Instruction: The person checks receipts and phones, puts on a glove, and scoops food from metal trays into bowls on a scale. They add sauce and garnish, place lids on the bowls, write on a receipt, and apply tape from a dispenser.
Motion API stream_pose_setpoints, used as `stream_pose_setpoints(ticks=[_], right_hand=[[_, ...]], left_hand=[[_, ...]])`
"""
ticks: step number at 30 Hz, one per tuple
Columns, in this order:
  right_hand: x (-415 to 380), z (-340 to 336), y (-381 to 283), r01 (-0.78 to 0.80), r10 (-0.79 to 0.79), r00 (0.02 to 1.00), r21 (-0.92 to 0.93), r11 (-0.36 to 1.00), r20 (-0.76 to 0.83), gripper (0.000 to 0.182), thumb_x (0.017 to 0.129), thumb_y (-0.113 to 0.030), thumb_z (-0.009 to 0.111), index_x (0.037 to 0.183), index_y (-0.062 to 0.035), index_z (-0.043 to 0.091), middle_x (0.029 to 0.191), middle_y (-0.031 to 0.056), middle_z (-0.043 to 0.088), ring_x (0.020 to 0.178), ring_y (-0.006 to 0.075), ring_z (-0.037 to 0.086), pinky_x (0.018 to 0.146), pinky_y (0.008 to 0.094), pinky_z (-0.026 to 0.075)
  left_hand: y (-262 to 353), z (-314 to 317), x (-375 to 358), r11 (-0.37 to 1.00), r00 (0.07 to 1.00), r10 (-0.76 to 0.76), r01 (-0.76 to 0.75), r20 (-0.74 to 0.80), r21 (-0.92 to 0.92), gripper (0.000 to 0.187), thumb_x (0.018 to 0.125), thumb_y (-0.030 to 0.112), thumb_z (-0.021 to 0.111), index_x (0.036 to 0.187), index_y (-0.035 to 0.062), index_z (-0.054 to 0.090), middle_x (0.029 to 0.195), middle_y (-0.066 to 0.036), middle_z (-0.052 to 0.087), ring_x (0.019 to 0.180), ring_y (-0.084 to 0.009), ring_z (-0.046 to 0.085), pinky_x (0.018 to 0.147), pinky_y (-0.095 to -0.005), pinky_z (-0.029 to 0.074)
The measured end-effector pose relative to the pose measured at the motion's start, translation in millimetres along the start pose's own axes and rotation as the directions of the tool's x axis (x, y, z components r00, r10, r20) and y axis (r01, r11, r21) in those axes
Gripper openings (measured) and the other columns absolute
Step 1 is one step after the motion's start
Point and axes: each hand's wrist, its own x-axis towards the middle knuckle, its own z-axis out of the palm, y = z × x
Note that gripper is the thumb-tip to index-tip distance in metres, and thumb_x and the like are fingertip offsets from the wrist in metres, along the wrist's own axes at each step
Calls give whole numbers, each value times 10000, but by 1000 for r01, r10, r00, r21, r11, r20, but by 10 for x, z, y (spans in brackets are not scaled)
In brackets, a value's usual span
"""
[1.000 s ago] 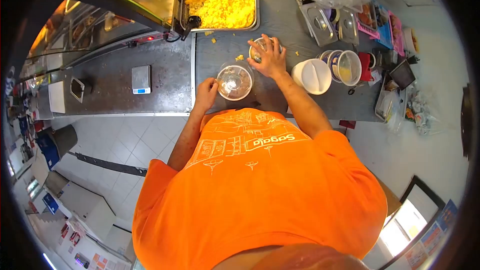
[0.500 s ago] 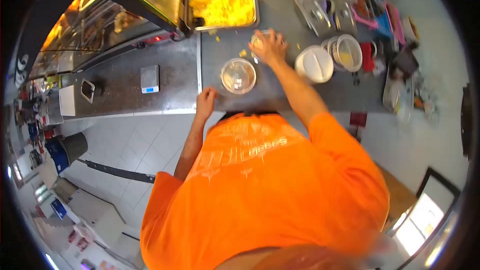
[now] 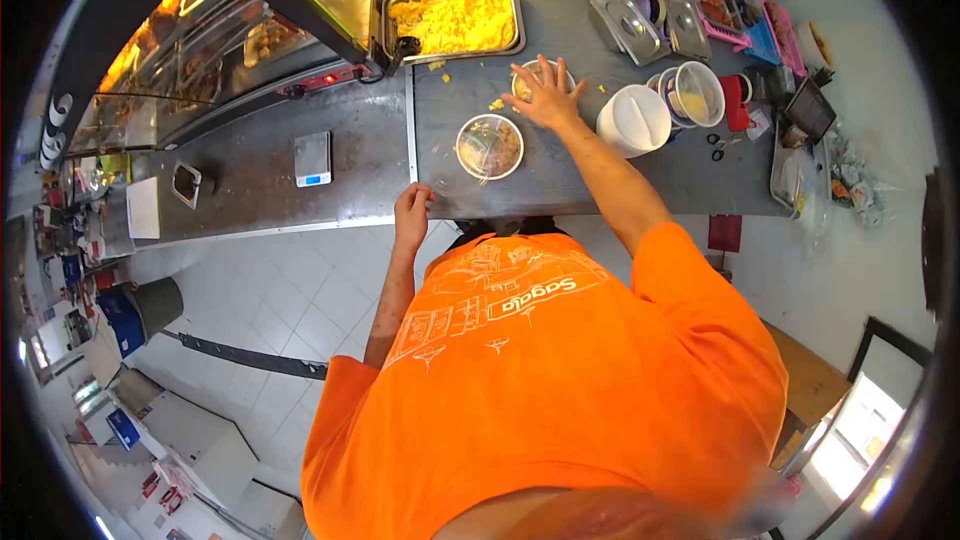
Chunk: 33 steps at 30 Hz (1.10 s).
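My right hand (image 3: 548,100) has its fingers spread over a round lidded bowl (image 3: 531,68) on the dark counter, touching its top. Nearer to me sits a second round bowl (image 3: 489,148) with a clear lid and pale food inside. My left hand (image 3: 413,210) hovers by the counter's front edge with its fingers curled; whether it holds anything small is hidden. A metal tray (image 3: 519,28) of yellow food stands behind the bowls, a black handle at its left corner. Yellow crumbs lie between the tray and the bowls.
White tubs (image 3: 640,122) and stacked clear containers (image 3: 697,95) stand at the right, with scissors (image 3: 719,145) beside them. Metal pans (image 3: 633,28) lie behind. A lit display case (image 3: 210,50) and a digital scale (image 3: 313,159) are on the left.
The view has shifted slightly, so the counter items appear further right. My right hand's fingers are now more widely spread over the far bowl. My left hand remains near the counter edge.
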Motion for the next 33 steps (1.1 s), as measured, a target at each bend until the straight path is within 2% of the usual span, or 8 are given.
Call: stream_pose_setpoints(ticks=[14, 16, 22, 26, 28, 30, 32, 33], right_hand=[[-8, -190, -93, -244, 216, 968, 286, 927, 126, 773, 601, -403, 735, 1302, -382, 411, 1404, 107, 287, 1258, 439, 278, 984, 576, 333], [-263, -415, -285, -30, 59, 996, 359, 933, -70, 766, 584, -378, 729, 1291, -372, 434, 1372, 108, 327, 1227, 436, 313, 980, 556, 343], [-1112, -384, -1254, 161, -154, 986, -108, 981, 65, 788, 615, -541, 718, 1324, -401, 404, 1461, 117, 227, 1338, 427, 162, 1000, 612, 277], [-1136, -484, -1197, 121, -119, 987, -10, 993, 110, 698, 746, -603, 593, 1365, -376, 362, 1481, 152, 197, 1365, 418, 111, 1032, 602, 229], [-1047, -424, -1004, 10, -52, 997, 620, 785, 51, 654, 867, -592, 437, 1415, -258, 307, 1467, 192, 221, 1385, 372, 69, 1074, 559, 170], [-1149, -531, -927, 158, -34, 984, 771, 617, -175, 604, 909, -455, 483, 1393, -129, 328, 1357, 216, 395, 1308, 354, 322, 1024, 497, 318], [-1370, -941, -969, -266, 10, 962, 940, -212, 274, 525, 879, -338, 588, 1315, -100, 416, 1166, 161, 562, 1022, 274, 597, 868, 381, 474], [-1415, -921, -840, -251, 37, 964, 943, -217, 265, 525, 879, -338, 588, 1315, -100, 416, 1166, 161, 562, 1022, 274, 597, 868, 381, 474]], left_hand=[[-131, -326, -138, 992, 998, 3, -10, -55, -124, 192, 898, 183, 463, 836, 50, 587, 785, -10, 598, 733, -94, 559, 602, -242, 442], [-144, -367, -140, 985, 997, -2, -10, -73, -170, 188, 901, 179, 458, 849, 51, 586, 803, -16, 597, 758, -99, 567, 616, -247, 452], [72, -515, -79, 844, 986, -63, -29, -152, -536, 220, 913, 165, 439, 1023, 17, 558, 961, -54, 563, 920, -152, 585, 779, -329, 533], [781, -458, -10, 732, 992, 115, -48, 54, -680, 161, 904, 126, 388, 860, 28, 508, 1139, -104, 564, 1155, -238, 521, 908, -409, 490], [971, -320, 44, 732, 961, 203, -23, 186, -681, 154, 899, 148, 404, 803, 44, 465, 1224, -139, 509, 1155, -267, 514, 926, -424, 463], [1026, -150, 108, 734, 905, 276, 20, 324, -679, 185, 894, 170, 420, 745, 60, 422, 1309, -175, 454, 1156, -296, 507, 943, -438, 436], [1011, 33, 201, 902, 796, 337, -120, 503, -415, 176, 884, 160, 417, 737, 65, 428, 1267, -188, 496, 1140, -263, 491, 967, -386, 384], [964, 103, 289, 888, 781, 418, -245, 463, -389, 184, 890, 200, 461, 827, 39, 523, 1231, -188, 529, 1125, -235, 472, 974, -356, 345]])
